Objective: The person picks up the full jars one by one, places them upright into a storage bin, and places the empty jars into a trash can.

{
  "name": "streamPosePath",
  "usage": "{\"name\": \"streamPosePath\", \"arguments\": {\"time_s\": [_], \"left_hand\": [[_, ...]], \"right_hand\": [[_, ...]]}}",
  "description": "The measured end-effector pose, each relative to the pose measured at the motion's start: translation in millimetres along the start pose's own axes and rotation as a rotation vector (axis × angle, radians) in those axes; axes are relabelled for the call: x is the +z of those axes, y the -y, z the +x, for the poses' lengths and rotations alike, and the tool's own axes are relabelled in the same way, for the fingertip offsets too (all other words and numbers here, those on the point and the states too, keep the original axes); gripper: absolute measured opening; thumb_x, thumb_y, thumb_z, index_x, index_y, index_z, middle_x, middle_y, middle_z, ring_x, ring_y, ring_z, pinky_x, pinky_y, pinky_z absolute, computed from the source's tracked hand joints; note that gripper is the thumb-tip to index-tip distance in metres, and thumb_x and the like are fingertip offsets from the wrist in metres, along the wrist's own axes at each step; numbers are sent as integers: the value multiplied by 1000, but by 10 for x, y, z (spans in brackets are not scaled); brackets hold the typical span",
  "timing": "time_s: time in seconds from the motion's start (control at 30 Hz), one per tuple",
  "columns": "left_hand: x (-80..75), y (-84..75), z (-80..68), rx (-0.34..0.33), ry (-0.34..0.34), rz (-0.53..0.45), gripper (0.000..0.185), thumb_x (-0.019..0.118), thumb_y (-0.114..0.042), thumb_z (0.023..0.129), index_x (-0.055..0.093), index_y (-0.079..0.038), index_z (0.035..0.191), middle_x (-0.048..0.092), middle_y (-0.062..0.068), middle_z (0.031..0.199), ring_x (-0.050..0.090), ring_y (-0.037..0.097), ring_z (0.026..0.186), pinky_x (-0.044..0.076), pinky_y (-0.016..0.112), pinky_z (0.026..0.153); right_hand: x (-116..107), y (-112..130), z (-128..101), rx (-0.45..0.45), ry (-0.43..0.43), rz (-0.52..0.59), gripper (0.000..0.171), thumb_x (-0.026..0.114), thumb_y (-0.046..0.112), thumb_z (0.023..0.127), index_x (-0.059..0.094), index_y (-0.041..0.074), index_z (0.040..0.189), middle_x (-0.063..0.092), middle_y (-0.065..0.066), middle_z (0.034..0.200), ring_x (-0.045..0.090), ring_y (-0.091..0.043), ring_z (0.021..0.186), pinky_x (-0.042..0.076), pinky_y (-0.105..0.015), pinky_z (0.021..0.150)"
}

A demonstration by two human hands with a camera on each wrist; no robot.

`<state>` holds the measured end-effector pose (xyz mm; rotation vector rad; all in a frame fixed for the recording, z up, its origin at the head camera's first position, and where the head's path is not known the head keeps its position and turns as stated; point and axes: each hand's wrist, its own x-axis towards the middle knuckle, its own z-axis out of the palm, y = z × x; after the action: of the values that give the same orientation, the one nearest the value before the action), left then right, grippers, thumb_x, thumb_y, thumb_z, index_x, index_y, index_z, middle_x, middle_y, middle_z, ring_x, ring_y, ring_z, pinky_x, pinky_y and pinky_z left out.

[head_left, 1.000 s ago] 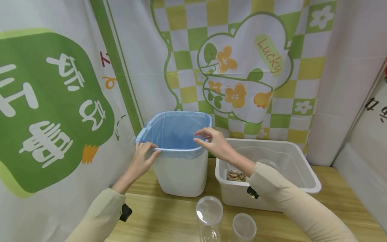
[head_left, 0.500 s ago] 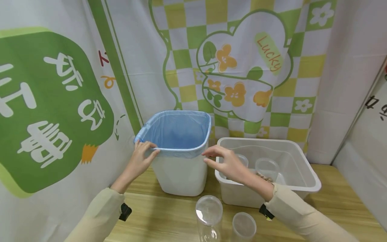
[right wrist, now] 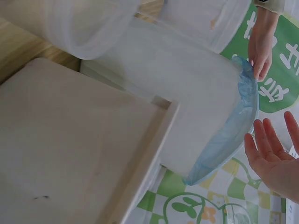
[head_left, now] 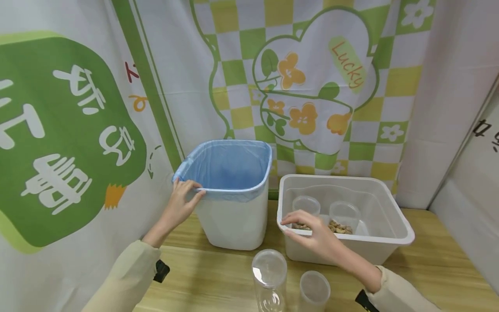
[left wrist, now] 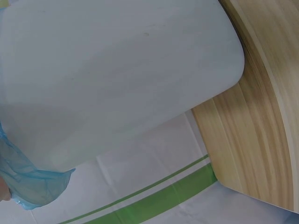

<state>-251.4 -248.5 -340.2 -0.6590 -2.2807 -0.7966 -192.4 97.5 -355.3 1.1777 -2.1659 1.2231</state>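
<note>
A white trash can (head_left: pixel 234 225) stands on the wooden table, lined with a blue trash bag (head_left: pixel 234 164) folded over its rim. My left hand (head_left: pixel 181 203) grips the bag-covered rim at the near left corner. In the left wrist view, a fingertip (left wrist: pixel 3 191) shows at the edge by the loose bag fold (left wrist: pixel 39 186). My right hand (head_left: pixel 319 236) holds nothing; it hovers at the near left edge of a white plastic tub (head_left: pixel 343 250), fingers spread and slightly bent. Inside the tub are two clear containers (head_left: pixel 345 212) and brown nut-like pieces (head_left: pixel 340 227).
Two clear lidded jars, one taller (head_left: pixel 269 271) and one shorter (head_left: pixel 314 288), stand on the table (head_left: pixel 206 273) in front of the can and tub. A printed cloth (head_left: pixel 312 78) hangs behind, and another (head_left: pixel 78 130) at the left.
My right hand has moved from over the trash can's opening to the right and down, to the tub's near edge. The left hand has stayed at the rim.
</note>
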Motion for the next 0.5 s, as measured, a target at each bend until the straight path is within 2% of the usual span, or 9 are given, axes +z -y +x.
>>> {"name": "streamPosePath", "arguments": {"time_s": [0.23,0.5], "left_hand": [[-5,-7,12,-2,-2,1,8,61,0,79,57,2,84,58,13,83,48,31,85,2,60,101],[-1,-17,3,21,-15,-13,8,61,2,78,57,2,84,59,13,82,49,31,84,3,61,100]], "right_hand": [[16,-66,-316,-42,6,-102,26,67,6,75,61,17,98,60,2,100,56,-14,95,46,-31,81],[48,-77,-656,-58,18,-113,33,71,-1,68,61,14,96,58,0,99,57,-18,89,48,-27,77]]}}
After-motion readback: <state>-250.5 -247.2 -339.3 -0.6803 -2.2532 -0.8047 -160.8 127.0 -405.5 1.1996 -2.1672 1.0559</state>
